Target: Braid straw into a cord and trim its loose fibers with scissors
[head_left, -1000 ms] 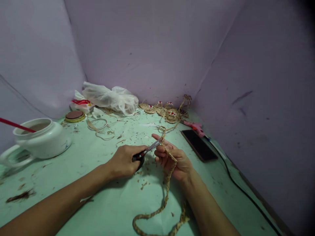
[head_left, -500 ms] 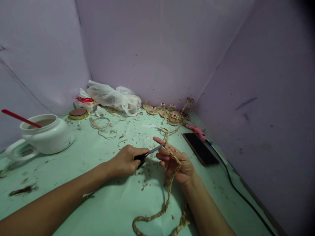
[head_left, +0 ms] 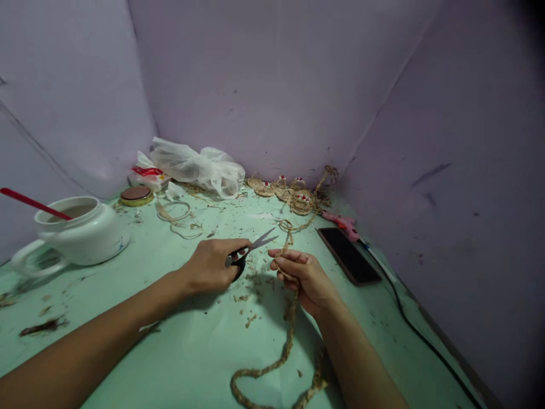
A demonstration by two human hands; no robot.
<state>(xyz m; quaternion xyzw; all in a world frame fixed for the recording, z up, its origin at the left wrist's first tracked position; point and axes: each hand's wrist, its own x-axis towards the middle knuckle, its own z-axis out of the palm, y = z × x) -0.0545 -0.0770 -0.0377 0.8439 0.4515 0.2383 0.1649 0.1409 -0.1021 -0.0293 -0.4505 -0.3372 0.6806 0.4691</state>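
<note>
My left hand [head_left: 213,266] is closed on the handles of a pair of scissors [head_left: 259,243], whose blades are spread and point toward the upper right. A braided straw-coloured rope [head_left: 290,341] passes through my right hand [head_left: 304,278], with its fingers bent around it. The scissor blades are just left of the rope, apart from it. Below my right hand the rope hangs to the table and curves along its front part. Its far end runs up past my fingertips toward a small loop on the table.
A white pot [head_left: 87,236] with a red stick is at left. At the back lie a plastic bag [head_left: 204,170], a round tin [head_left: 136,196] and woven discs with beads [head_left: 301,203]. A phone [head_left: 349,255] and pink glue gun [head_left: 343,223] with a cable lie right.
The scissors have moved left, off the rope, and their blades have spread apart. My right hand's fingers, more outstretched before, have curled around the rope.
</note>
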